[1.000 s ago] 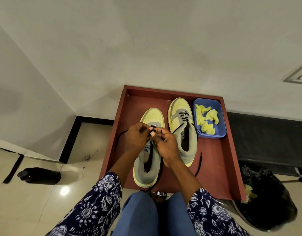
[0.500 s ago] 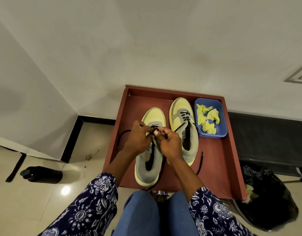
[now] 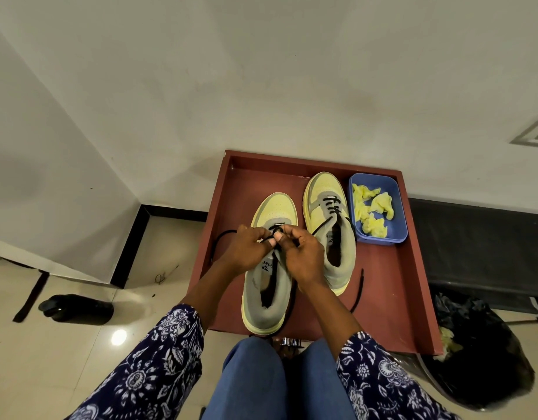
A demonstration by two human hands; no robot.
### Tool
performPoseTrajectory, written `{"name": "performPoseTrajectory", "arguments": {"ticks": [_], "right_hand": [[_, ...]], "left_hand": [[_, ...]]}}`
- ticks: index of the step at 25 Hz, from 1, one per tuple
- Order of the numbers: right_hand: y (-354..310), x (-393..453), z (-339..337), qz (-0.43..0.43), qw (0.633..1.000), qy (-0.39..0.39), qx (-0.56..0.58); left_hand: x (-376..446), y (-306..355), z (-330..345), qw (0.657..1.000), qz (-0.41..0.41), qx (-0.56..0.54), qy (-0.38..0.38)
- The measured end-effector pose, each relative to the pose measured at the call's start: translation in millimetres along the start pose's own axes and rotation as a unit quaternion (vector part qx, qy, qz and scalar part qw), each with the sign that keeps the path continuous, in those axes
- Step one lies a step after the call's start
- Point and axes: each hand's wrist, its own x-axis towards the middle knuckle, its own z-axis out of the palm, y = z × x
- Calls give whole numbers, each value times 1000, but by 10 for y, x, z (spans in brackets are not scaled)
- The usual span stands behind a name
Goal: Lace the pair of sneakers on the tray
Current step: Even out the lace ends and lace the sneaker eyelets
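Two yellow-and-grey sneakers stand toes-away on a red-brown tray (image 3: 392, 298). Over the front eyelets of the left sneaker (image 3: 269, 301), my left hand (image 3: 246, 253) and my right hand (image 3: 301, 256) meet, both pinching its black lace (image 3: 223, 234). One end of that lace loops out left over the tray floor; another part runs down the shoe's right side. The right sneaker (image 3: 337, 244) has black lacing across its front eyelets, with a loose lace end (image 3: 357, 291) trailing on the tray.
A blue tub (image 3: 399, 228) of crumpled yellow paper sits at the tray's back right. A black bin bag (image 3: 486, 359) stands on the floor to the right, a dark bottle (image 3: 79, 307) lies to the left. The wall is just behind the tray.
Both hands have shifted slightly towards the toe of the left sneaker, still pinching the lace together. The sneakers and tub have not moved.
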Motion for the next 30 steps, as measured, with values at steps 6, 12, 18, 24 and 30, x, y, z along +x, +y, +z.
{"name": "performPoseTrajectory", "arguments": {"ticks": [6, 12, 18, 24, 30], "right_hand": [[16, 24, 19, 36, 998, -14, 52], [10, 30, 28, 32, 999, -15, 36], [0, 39, 27, 43, 999, -8, 21], [34, 90, 55, 95, 992, -32, 71], [18, 88, 57, 116, 988, -37, 101]], "left_hand": [[24, 20, 19, 977, -98, -178, -65], [11, 16, 49, 991, -54, -119, -36], [-47, 60, 51, 997, 21, -8, 72], [-59, 19, 59, 995, -5, 11, 102], [-57, -79, 40, 998, -28, 27, 53]]}}
